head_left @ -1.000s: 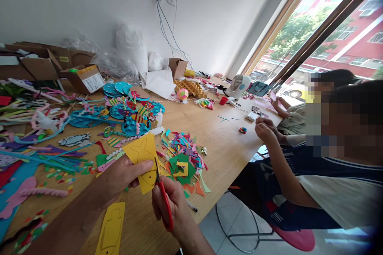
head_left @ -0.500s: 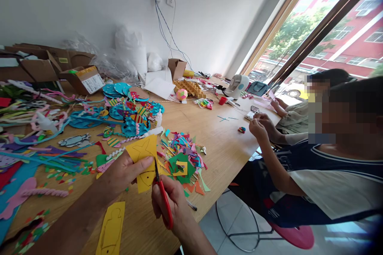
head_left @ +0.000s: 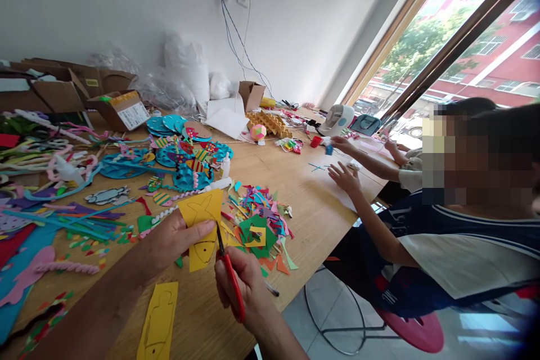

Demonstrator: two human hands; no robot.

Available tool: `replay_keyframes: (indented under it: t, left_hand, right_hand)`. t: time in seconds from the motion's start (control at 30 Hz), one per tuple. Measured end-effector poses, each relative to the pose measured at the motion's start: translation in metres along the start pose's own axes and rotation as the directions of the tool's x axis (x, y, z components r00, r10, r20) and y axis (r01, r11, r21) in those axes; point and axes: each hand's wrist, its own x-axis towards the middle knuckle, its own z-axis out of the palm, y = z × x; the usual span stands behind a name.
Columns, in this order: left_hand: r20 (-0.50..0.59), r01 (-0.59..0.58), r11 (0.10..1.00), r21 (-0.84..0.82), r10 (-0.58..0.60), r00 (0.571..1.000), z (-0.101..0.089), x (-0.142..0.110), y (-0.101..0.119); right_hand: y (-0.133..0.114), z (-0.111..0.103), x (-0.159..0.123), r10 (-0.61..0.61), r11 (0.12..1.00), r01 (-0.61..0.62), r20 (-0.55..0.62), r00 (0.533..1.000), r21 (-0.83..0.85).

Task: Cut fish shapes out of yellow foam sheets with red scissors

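Note:
A yellow paper piece (head_left: 203,250) with a fish drawn on it in dark line is pinched in my left hand (head_left: 179,242), thumb on its face. My right hand (head_left: 244,287) grips red-handled scissors (head_left: 233,278), whose dark blades meet the paper's right edge beside the drawn fish. Below my left forearm, a second yellow strip (head_left: 158,320) with a drawn outline lies on the table. Right of the paper sits a pile of coloured paper scraps (head_left: 264,208), with a green piece (head_left: 257,239) on its near side.
Blue paper plates with paper fish (head_left: 192,171), a glue bottle (head_left: 225,164) and pipe cleaners (head_left: 63,174) cover the left and back. A white fan (head_left: 337,119) stands farther off. To the right, a person's hand (head_left: 346,180) is over the table. A pen (head_left: 271,289) lies near the edge.
My hands, the paper and the scissors stay almost in place. The person on the right has parted their hands, one now reaching forward with a small blue item.

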Motion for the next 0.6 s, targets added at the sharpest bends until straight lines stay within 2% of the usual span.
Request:
replay_keyframes:
  t: [0.3, 0.6]
  left_hand:
    - [0.052, -0.016, 0.999, 0.052, 0.013, 0.999, -0.0012, -0.0026, 0.0011]
    - [0.049, 0.023, 0.998, 0.063, -0.026, 0.998, -0.0043, -0.0022, 0.0003]
  right_hand:
    - [-0.0044, 0.0004, -0.0006, 0.004, 1.0, -0.004, -0.002, 1.0, -0.005]
    - [-0.0007, -0.0007, -0.0013, -0.016, 0.999, 0.015, -0.011, 1.0, -0.038]
